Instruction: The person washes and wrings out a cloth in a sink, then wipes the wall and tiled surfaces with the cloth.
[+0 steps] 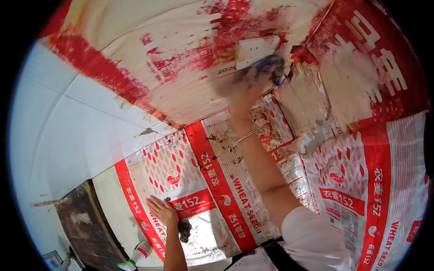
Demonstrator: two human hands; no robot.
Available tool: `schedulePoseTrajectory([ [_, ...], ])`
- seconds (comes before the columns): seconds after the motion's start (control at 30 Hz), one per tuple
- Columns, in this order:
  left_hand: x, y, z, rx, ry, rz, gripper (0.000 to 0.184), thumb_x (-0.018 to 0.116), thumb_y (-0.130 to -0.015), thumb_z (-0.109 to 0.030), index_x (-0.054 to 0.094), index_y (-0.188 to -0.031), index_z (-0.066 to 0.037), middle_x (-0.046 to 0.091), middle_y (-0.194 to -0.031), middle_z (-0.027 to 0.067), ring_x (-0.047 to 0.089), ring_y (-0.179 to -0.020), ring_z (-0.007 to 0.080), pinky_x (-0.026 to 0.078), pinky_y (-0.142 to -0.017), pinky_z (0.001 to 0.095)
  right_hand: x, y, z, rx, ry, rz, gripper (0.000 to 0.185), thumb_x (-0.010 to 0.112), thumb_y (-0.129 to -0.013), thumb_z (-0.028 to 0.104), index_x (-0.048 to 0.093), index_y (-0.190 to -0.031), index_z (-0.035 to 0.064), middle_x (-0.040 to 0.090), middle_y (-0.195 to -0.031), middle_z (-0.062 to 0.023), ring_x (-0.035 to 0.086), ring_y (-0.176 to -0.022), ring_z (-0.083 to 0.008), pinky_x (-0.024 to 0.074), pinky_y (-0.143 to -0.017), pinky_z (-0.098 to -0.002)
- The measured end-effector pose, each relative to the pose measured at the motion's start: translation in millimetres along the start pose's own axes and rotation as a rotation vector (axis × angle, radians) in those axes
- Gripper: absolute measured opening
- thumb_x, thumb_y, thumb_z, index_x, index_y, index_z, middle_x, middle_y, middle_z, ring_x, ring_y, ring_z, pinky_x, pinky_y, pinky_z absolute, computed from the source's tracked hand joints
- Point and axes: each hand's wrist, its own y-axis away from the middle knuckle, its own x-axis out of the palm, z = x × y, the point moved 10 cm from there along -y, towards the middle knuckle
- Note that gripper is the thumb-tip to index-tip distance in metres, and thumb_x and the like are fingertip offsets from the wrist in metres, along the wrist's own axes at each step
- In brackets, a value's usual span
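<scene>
My right hand (246, 86) is raised against the stained wall (181, 67), just below a white socket plate (255, 50). It is smeared by motion and closed on a dark blue rag (270, 68), a crumpled wad pressed near the wall corner. My left hand (163, 211) lies flat with its fingers spread on a white and red wheat seed bag (205, 180). A dark, dirty clump (184, 230) sits beside that wrist. Dark crumbs are scattered over the bag below my right arm.
Another wheat seed bag (343, 180) lies at the right. Torn paper (312, 99) peels from the wall corner. A spray bottle with a green nozzle (138, 254) is at the lower left, near a dark wooden panel (90, 221). White sheeting (68, 122) covers the left side.
</scene>
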Motion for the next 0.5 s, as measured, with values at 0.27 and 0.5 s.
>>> schedulePoseTrajectory([
  [0.27,8.9,-1.0,4.9,-0.061,-0.005,0.115,0.059,0.033,-0.100,-0.032,0.018,-0.147,-0.001,0.015,-0.151,0.0255,0.016,-0.140,0.0411,0.017,-0.112,0.0518,26.1,74.2,-20.1,-0.336,0.387,0.755,0.053,0.058,-0.081,0.009,0.046,-0.132,-0.0007,0.053,-0.124,-0.0188,0.055,-0.108,-0.0374,0.0442,-0.094,-0.0426],
  [0.5,7.4,-0.4,6.3,-0.045,-0.023,0.106,0.059,0.032,-0.099,-0.033,0.018,-0.147,-0.001,0.015,-0.151,0.0255,0.016,-0.139,0.0412,0.017,-0.112,0.0519,-57.2,-34.2,-82.4,-0.183,0.135,-0.004,0.045,0.054,-0.084,0.002,0.043,-0.127,-0.0018,0.049,-0.128,-0.0183,0.052,-0.112,-0.0257,0.0439,-0.092,-0.0389],
])
